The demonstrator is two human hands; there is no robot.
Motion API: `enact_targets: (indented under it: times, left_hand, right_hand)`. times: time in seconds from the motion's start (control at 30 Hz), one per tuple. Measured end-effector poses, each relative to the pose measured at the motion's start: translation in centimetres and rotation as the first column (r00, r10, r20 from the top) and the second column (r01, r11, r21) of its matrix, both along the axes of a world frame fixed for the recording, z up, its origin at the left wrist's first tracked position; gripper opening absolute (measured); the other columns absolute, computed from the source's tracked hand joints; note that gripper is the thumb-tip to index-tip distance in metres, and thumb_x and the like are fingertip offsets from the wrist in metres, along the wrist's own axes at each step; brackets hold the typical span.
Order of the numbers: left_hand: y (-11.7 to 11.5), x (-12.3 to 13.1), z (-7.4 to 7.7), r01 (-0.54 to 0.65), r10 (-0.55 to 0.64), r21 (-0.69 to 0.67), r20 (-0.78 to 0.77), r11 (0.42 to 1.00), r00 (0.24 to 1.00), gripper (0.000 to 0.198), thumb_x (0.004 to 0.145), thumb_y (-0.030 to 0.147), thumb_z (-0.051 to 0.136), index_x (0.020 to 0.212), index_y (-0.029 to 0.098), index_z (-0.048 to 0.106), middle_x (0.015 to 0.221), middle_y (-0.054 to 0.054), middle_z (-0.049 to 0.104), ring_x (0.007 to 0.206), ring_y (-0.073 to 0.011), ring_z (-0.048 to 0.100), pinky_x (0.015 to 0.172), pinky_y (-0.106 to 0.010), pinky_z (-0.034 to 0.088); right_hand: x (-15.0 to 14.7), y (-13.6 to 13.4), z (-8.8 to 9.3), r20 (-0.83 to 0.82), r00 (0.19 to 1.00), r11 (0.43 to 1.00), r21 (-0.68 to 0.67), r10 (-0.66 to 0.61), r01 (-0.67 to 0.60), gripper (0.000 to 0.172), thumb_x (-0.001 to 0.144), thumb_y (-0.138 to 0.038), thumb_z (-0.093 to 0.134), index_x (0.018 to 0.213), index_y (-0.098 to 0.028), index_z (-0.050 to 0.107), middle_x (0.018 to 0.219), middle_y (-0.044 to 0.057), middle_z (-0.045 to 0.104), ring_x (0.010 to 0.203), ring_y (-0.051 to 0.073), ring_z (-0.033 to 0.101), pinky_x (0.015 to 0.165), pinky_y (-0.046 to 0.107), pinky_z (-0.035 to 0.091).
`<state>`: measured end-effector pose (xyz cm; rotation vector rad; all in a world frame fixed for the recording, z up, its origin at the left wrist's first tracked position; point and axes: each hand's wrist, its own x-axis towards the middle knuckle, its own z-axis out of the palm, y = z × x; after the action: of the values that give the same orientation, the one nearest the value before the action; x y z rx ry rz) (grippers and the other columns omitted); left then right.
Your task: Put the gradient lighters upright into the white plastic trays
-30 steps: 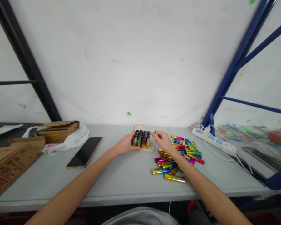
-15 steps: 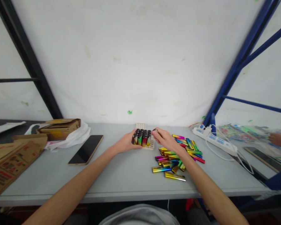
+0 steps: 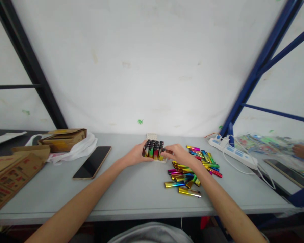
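Observation:
Upright lighters [image 3: 154, 148] with black tops and shiny coloured bodies stand in packed rows in a white holed tray [image 3: 163, 161]. My left hand [image 3: 134, 155] is wrapped round the left side of this group, thumb toward the front. At the right end of the rows, my right hand [image 3: 179, 155] pinches a lighter low over the tray; the fingers mostly hide it. Below and right of that hand lies a loose heap of metallic lighters [image 3: 183, 176] in yellow, blue, green, red and magenta.
Behind the rows sits another white holed piece [image 3: 152, 135]. A phone [image 3: 93, 162] lies at left, near a cardboard box [image 3: 66, 140] on a white plastic bag [image 3: 87, 143]. At right are a power strip [image 3: 234, 152] with cables and another person's hand [image 3: 302, 152].
My right hand has moved slightly down and left, bringing its lighter from above the tray to the right end of the rows. My left hand stays in place.

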<state>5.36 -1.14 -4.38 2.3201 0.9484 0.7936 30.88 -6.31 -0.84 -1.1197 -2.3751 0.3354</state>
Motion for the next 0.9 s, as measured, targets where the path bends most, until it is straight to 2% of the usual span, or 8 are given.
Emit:
enact_targets:
  times: [0.13, 0.27, 0.43, 0.53, 0.6, 0.77, 0.83, 0.9]
  left_hand:
    - [0.1, 0.0, -0.1, 0.011, -0.012, 0.015, 0.007, 1.000, 1.000, 0.085, 0.069, 0.049, 0.080, 0.140, 0.021, 0.044, 0.128, -0.008, 0.065, 0.114, -0.0314, 0.062, 0.098, -0.040, 0.049]
    - [0.1, 0.0, -0.2, 0.015, -0.015, 0.024, 0.003, 1.000, 1.000, 0.085, 0.069, 0.048, 0.080, 0.141, 0.021, 0.043, 0.128, -0.008, 0.064, 0.114, -0.0310, 0.061, 0.098, -0.041, 0.048]
    - [0.1, 0.0, -0.2, 0.001, -0.001, 0.013, -0.015, 1.000, 1.000, 0.087, 0.069, 0.049, 0.080, 0.141, 0.020, 0.042, 0.125, -0.009, 0.066, 0.113, -0.0322, 0.062, 0.098, -0.042, 0.049]
    - [0.1, 0.0, -0.2, -0.010, 0.010, 0.013, -0.023, 1.000, 1.000, 0.087, 0.068, 0.049, 0.080, 0.140, 0.020, 0.042, 0.127, -0.009, 0.065, 0.114, -0.0326, 0.061, 0.100, -0.043, 0.048]
    - [0.1, 0.0, -0.1, 0.001, 0.000, 0.020, -0.014, 1.000, 1.000, 0.086, 0.068, 0.048, 0.080, 0.140, 0.021, 0.043, 0.130, -0.009, 0.063, 0.116, -0.0323, 0.060, 0.102, -0.044, 0.047]
    - [0.1, -0.1, -0.1, 0.008, -0.009, 0.007, 0.011, 1.000, 1.000, 0.087, 0.067, 0.049, 0.081, 0.141, 0.022, 0.043, 0.134, -0.009, 0.061, 0.121, -0.0323, 0.057, 0.104, -0.043, 0.046]
    - [0.1, -0.1, -0.1, 0.009, -0.009, -0.012, 0.009, 1.000, 1.000, 0.088, 0.067, 0.050, 0.080, 0.141, 0.021, 0.042, 0.132, -0.009, 0.062, 0.121, -0.0325, 0.058, 0.104, -0.043, 0.046]
    - [0.2, -0.1, -0.2, 0.012, -0.012, -0.016, 0.007, 1.000, 1.000, 0.088, 0.068, 0.050, 0.080, 0.141, 0.020, 0.042, 0.132, -0.010, 0.063, 0.120, -0.0326, 0.058, 0.104, -0.043, 0.046]
  right_hand:
    - [-0.1, 0.2, -0.3, 0.016, 0.998, 0.996, -0.063, 0.060, -0.059, 0.036, 0.099, -0.041, 0.047, 0.079, -0.016, 0.064, 0.069, 0.003, 0.066, 0.061, 0.014, 0.054, 0.061, 0.024, 0.035]
    - [-0.5, 0.1, -0.4, 0.083, 0.995, 0.998, -0.032, 0.049, -0.046, 0.036, 0.101, -0.040, 0.046, 0.080, -0.017, 0.063, 0.069, 0.003, 0.065, 0.060, 0.014, 0.054, 0.061, 0.024, 0.034]
    - [-1.7, -0.1, -0.4, 0.288, 0.948, 0.989, 0.090, -0.136, 0.115, 0.032, 0.100, -0.044, 0.048, 0.092, -0.018, 0.065, 0.073, 0.008, 0.068, 0.064, 0.018, 0.059, 0.061, 0.026, 0.034]
    - [-2.0, 0.1, -0.5, 0.342, 0.908, 0.969, 0.143, -0.240, 0.202, 0.039, 0.097, -0.052, 0.049, 0.089, -0.018, 0.067, 0.075, 0.011, 0.070, 0.065, 0.020, 0.062, 0.060, 0.027, 0.034]
    - [-1.8, 0.3, -0.7, 0.331, 0.914, 0.970, 0.140, -0.236, 0.200, 0.043, 0.096, -0.056, 0.049, 0.082, -0.019, 0.067, 0.075, 0.010, 0.070, 0.064, 0.019, 0.061, 0.059, 0.027, 0.033]
    - [-0.1, 1.0, -1.2, 0.206, 0.973, 0.994, 0.050, -0.103, 0.095, 0.048, 0.095, -0.060, 0.049, 0.078, -0.019, 0.068, 0.070, 0.005, 0.068, 0.059, 0.015, 0.056, 0.058, 0.026, 0.032]
    - [1.7, 1.7, -1.2, 0.150, 0.982, 0.993, 0.039, -0.113, 0.108, 0.050, 0.099, -0.057, 0.042, 0.084, -0.018, 0.069, 0.071, 0.004, 0.068, 0.062, 0.015, 0.056, 0.061, 0.025, 0.035]
    - [4.3, 2.7, -1.2, 0.111, 0.971, 0.975, 0.087, -0.211, 0.202, 0.046, 0.102, -0.049, 0.038, 0.093, -0.017, 0.070, 0.081, 0.006, 0.071, 0.069, 0.016, 0.059, 0.067, 0.025, 0.039]
